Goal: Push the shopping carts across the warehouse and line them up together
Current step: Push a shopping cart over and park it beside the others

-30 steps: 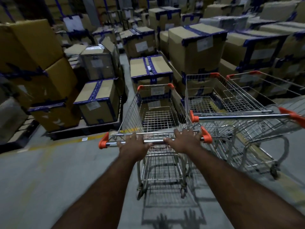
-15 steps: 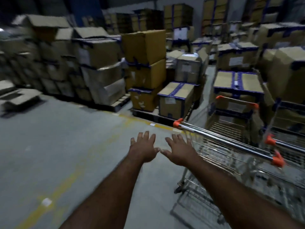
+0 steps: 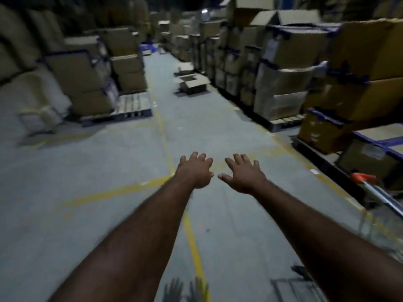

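Left hand point(image 3: 195, 171) and right hand point(image 3: 244, 174) spread open, holding nothing, over floor point(image 3: 109, 162); cart point(image 3: 379, 194) at right edge.

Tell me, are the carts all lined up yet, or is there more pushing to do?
Done: one cart is parked at the right edge by the boxes; only its orange-tipped handle shows, so the row can't be judged. In hand: nothing. The left hand and right hand are open and empty above the floor. Left: probably fetching another cart; none shows down the aisle.
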Available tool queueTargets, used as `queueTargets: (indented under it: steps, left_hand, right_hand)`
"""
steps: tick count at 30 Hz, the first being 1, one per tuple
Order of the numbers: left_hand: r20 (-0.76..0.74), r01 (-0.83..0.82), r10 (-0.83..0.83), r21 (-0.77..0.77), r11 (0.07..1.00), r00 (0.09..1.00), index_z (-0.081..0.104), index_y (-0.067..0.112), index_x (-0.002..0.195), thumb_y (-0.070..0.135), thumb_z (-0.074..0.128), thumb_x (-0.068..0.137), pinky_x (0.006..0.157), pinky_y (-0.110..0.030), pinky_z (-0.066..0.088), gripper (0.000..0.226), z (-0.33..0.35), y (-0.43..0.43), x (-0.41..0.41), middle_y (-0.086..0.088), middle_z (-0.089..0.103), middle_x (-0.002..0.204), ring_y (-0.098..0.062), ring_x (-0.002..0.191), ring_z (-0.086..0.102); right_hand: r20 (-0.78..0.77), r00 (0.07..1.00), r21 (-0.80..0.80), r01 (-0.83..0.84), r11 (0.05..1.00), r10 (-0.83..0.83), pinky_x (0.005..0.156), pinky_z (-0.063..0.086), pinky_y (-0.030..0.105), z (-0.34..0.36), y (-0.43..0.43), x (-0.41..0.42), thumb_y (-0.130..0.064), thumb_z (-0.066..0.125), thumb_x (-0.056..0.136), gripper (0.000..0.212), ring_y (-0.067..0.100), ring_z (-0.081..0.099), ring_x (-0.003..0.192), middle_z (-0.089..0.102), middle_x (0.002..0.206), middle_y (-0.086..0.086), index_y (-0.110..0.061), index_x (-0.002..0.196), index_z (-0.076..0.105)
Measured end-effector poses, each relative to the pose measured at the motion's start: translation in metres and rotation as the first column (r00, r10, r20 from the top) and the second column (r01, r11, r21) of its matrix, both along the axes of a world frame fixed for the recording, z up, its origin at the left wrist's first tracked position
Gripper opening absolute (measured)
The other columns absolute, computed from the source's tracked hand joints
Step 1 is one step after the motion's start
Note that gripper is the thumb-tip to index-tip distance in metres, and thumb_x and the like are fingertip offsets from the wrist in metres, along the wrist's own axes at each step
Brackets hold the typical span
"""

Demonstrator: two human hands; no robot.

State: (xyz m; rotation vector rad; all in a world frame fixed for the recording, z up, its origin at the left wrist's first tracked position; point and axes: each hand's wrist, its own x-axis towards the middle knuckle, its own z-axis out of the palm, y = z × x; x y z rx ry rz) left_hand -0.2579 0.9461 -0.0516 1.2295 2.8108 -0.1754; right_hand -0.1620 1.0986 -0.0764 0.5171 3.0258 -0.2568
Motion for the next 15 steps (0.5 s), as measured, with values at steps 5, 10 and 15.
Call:
queueTargets:
  steps: [5,10,15]
  left_hand:
    - [0.114,-0.263,0.280,-0.141,0.954,0.953,0.038,0.022,0.148,0.052,0.040,0.102,0.107,-0.053,0.033,0.055,-0.031,-0.104,0.017,-0.007,0.037,0.155,-0.030,0.142,0.034]
    - [0.223,-0.463,0.495,-0.181,0.868,0.840,0.042,0.023,0.149,0.053,0.043,0.101,0.108,-0.046,0.037,0.056,-0.045,-0.197,0.044,-0.003,0.043,0.154,-0.024,0.141,0.041]
    - [0.239,-0.605,0.629,-0.171,0.778,0.740,0.047,0.024,0.145,0.055,0.047,0.099,0.105,-0.043,0.042,0.055,-0.062,-0.293,0.066,-0.003,0.050,0.149,-0.024,0.135,0.048]
  right_hand:
    - [0.072,0.973,-0.018,-0.218,0.976,0.219,0.121,0.010,0.061,-0.032,-0.079,-0.022,-0.070,0.032,0.098,0.077,0.026,0.006,0.155,0.011,0.169,0.006,-0.026,0.159,0.019]
    - [0.181,0.883,-0.059,-0.430,0.901,0.433,0.118,0.013,0.062,-0.058,-0.177,-0.034,-0.070,0.034,0.098,0.076,0.028,0.011,0.154,0.020,0.166,0.008,-0.024,0.158,0.025]
    - [0.221,0.757,-0.093,-0.611,0.786,0.614,0.116,0.021,0.060,-0.074,-0.282,-0.037,-0.072,0.034,0.096,0.077,0.028,0.022,0.150,0.030,0.162,0.008,-0.023,0.156,0.030]
